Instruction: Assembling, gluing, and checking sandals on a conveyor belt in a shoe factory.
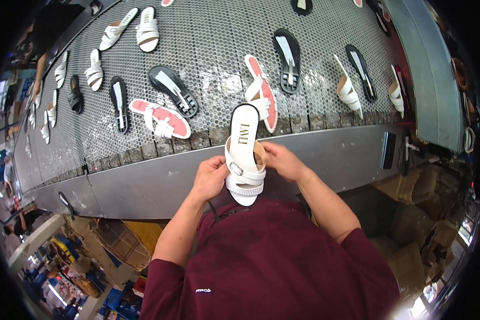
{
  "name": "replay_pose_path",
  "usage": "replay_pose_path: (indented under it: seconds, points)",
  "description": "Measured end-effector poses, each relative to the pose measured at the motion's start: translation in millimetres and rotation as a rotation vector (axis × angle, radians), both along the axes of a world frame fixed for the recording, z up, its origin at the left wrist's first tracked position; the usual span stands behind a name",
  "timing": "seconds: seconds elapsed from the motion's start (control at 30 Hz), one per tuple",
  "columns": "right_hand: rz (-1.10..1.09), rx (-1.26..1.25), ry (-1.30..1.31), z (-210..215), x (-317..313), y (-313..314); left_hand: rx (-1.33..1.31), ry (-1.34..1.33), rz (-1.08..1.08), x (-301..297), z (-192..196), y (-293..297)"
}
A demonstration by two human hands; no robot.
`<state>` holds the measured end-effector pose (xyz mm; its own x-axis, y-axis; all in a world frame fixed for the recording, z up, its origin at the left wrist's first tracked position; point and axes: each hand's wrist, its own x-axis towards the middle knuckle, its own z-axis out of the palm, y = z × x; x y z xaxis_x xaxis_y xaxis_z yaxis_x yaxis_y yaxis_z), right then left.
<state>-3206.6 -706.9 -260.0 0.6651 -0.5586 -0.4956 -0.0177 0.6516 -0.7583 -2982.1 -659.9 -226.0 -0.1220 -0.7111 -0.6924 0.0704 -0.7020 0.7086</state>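
Observation:
Between my hands, over the near edge of the conveyor, is a white slide sandal (245,144) with crossed straps, a small buckle and a dark sole edge at the heel. Its toe points toward me and its insole faces up. My left hand (210,177) is closed on the strap side by the buckle. On the opposite side, my right hand (284,161) grips the strap edge, its fingertips partly hidden behind the shoe. Just beyond the heel lies a white sandal upper with a pink underside (269,101).
The mesh conveyor belt (218,32) carries black outsoles (288,58), another pink-bottomed upper (162,118) and several white sandals (147,33). A metal housing (432,69) stands at the right. Cardboard boxes (410,266) lie below right. Another person's arm (39,72) reaches in at far left.

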Motion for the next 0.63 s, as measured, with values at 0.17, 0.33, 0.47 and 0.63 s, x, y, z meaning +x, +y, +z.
replay_pose_path:
  seconds: [0.17, 0.33, 0.47, 0.63]
  points:
    - [-0.175, 0.129, -0.167, 17.4, 23.2, 31.2, 0.011, 0.104, 0.326, -1.7, 1.3, -6.4]
    - [-0.259, -0.115, -0.003, 20.6, 51.7, -65.4, -0.767, -0.973, 0.097, 50.8, -2.9, -20.4]
    - [-0.439, -0.080, 0.004, 29.2, 77.6, -165.5, -0.768, -1.476, -0.611, 87.7, 12.4, -51.7]
    - [-0.219, -0.487, 0.344, -29.0, 105.7, -167.9, -0.852, -1.452, -0.899, 156.8, -60.9, -60.4]
